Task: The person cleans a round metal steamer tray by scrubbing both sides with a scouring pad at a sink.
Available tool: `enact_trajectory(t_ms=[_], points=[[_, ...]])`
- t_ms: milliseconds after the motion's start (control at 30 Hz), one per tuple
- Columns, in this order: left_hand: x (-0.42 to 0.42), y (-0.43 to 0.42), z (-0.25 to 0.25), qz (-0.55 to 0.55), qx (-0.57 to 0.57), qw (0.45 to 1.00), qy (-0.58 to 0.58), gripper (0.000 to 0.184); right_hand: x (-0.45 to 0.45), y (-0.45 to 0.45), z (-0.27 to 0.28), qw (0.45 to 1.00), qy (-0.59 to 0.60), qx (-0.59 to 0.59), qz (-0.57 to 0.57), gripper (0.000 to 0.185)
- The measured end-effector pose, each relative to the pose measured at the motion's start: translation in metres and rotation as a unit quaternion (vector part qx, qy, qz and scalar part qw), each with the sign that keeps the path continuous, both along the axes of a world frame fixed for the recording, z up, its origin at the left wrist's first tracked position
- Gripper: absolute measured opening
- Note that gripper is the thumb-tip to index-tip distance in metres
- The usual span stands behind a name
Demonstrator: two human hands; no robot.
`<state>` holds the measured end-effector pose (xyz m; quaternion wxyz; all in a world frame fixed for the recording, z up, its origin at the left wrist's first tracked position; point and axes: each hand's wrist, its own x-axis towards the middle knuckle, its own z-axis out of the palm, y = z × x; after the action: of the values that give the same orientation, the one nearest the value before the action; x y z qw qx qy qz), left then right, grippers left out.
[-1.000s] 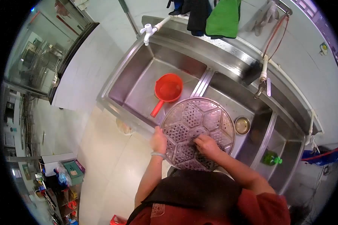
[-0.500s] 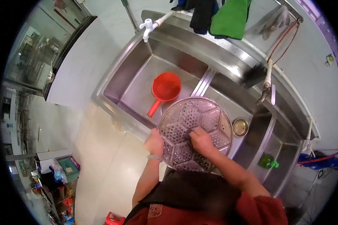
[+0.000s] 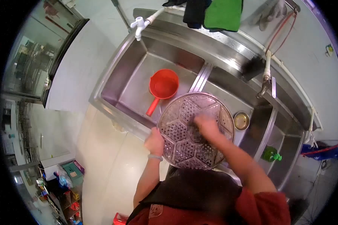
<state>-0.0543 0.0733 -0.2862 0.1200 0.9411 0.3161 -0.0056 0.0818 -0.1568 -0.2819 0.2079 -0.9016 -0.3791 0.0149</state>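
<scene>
A round metal steamer plate (image 3: pixel 184 148), punched with holes in hexagonal patches, lies tilted over the front of the sink and its divider. My left hand (image 3: pixel 154 142) is closed on the plate's left rim. Over the upper middle of the plate is my right hand (image 3: pixel 206 125), its fingers curled down against the surface and smeared by motion. Something dark shows beside those fingers, too blurred to name. Left of the plate, a red plastic ladle (image 3: pixel 164 84) rests in the left basin, its handle pointing toward me.
The steel sink (image 3: pixel 116 82) has several basins. A small round metal bowl (image 3: pixel 241 121) sits right of the plate, and a green bottle (image 3: pixel 270 154) lies in the right basin. A white tap (image 3: pixel 139 27) and a metal tap (image 3: pixel 264 88) jut from the back. Cloths (image 3: pixel 223 15) hang above.
My right hand has shifted slightly up and right across the plate, still curled. My left hand keeps its hold on the rim. The whole view has tilted a little.
</scene>
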Motion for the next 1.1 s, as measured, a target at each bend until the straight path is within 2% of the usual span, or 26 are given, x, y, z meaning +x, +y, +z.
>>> enact_trajectory(t_ms=[67, 167, 200, 233, 267, 300, 333, 400, 467, 533, 600, 700, 733, 767, 800, 833, 867, 900, 933, 1000, 1067, 1100], points=[[0.003, -0.001, 0.000, 0.003, 0.005, 1.000, 0.001, 0.019, 0.049, 0.002, -0.007, 0.991, 0.000, 0.043, -0.128, 0.021], [0.002, 0.003, -0.005, 0.001, 0.021, 1.000, 0.009, 0.020, 0.060, 0.029, -0.003, 0.979, -0.050, 0.077, -0.183, 0.015], [0.002, 0.003, -0.008, 0.004, 0.018, 1.000, 0.005, 0.020, 0.046, 0.044, -0.006, 0.982, -0.063, 0.114, -0.140, 0.013], [0.002, 0.003, -0.010, 0.008, 0.013, 1.000, 0.002, 0.021, 0.025, 0.059, -0.016, 0.995, -0.029, 0.062, -0.068, 0.014], [0.002, 0.001, -0.009, 0.012, 0.012, 1.000, 0.001, 0.021, -0.001, 0.073, -0.017, 0.995, -0.032, 0.088, 0.018, 0.017], [0.002, 0.000, -0.005, 0.012, 0.006, 1.000, -0.002, 0.021, -0.029, 0.085, -0.013, 0.985, 0.019, 0.148, 0.091, 0.017], [0.002, 0.001, -0.002, 0.009, 0.001, 1.000, -0.006, 0.021, -0.052, 0.089, -0.005, 0.979, 0.030, 0.143, 0.144, 0.018], [0.003, 0.002, -0.005, 0.003, 0.029, 1.000, -0.009, 0.020, -0.039, 0.085, -0.005, 0.976, 0.026, 0.154, 0.151, 0.021], [0.000, 0.001, -0.007, -0.001, 0.048, 0.999, -0.010, 0.019, 0.004, 0.067, -0.014, 0.990, 0.014, 0.134, 0.049, 0.022], [0.001, 0.001, -0.006, -0.010, 0.033, 0.999, -0.038, 0.018, 0.056, 0.043, -0.011, 0.987, -0.054, 0.112, -0.105, 0.022], [0.003, 0.001, -0.006, -0.008, 0.032, 0.999, -0.038, 0.018, 0.082, 0.028, 0.000, 0.961, -0.011, 0.137, -0.238, 0.020], [0.001, 0.000, -0.010, -0.002, 0.024, 0.999, -0.038, 0.018, 0.072, 0.064, 0.000, 0.965, -0.006, 0.105, -0.241, 0.015], [0.001, 0.001, -0.012, 0.003, 0.020, 0.999, -0.042, 0.017, 0.057, 0.084, 0.010, 0.956, 0.095, 0.185, -0.207, 0.013], [-0.001, 0.003, -0.014, -0.004, 0.018, 0.999, -0.041, 0.017, 0.038, 0.103, 0.004, 0.994, 0.046, 0.047, -0.083, 0.015], [-0.002, 0.004, -0.016, -0.007, 0.031, 0.999, -0.015, 0.018, 0.010, 0.124, -0.002, 0.967, 0.165, 0.189, -0.048, 0.017], [-0.002, 0.004, -0.017, -0.012, 0.044, 0.999, 0.008, 0.019, -0.014, 0.136, 0.008, 0.969, 0.136, 0.200, 0.044, 0.021], [-0.002, 0.004, -0.018, -0.025, 0.042, 0.999, 0.005, 0.019, -0.024, 0.142, 0.001, 0.975, 0.050, 0.154, 0.152, 0.023], [-0.003, 0.005, -0.016, -0.019, 0.044, 0.999, 0.003, 0.020, -0.021, 0.140, 0.010, 0.969, -0.036, 0.189, 0.153, 0.028], [-0.002, 0.005, -0.010, -0.011, 0.045, 0.999, 0.003, 0.020, -0.007, 0.134, 0.015, 0.971, -0.039, 0.187, 0.142, 0.028], [-0.003, 0.001, -0.008, -0.012, 0.036, 0.999, -0.002, 0.019, 0.037, 0.115, 0.023, 0.997, 0.022, 0.074, -0.007, 0.022], [-0.006, 0.004, -0.014, -0.024, 0.051, 0.995, -0.086, 0.017, 0.076, 0.070, 0.032, 0.981, 0.012, -0.038, -0.190, 0.024], [-0.007, 0.005, -0.014, -0.025, 0.052, 0.994, -0.088, 0.017, 0.080, 0.038, 0.035, 0.965, 0.038, -0.030, -0.259, 0.027]])
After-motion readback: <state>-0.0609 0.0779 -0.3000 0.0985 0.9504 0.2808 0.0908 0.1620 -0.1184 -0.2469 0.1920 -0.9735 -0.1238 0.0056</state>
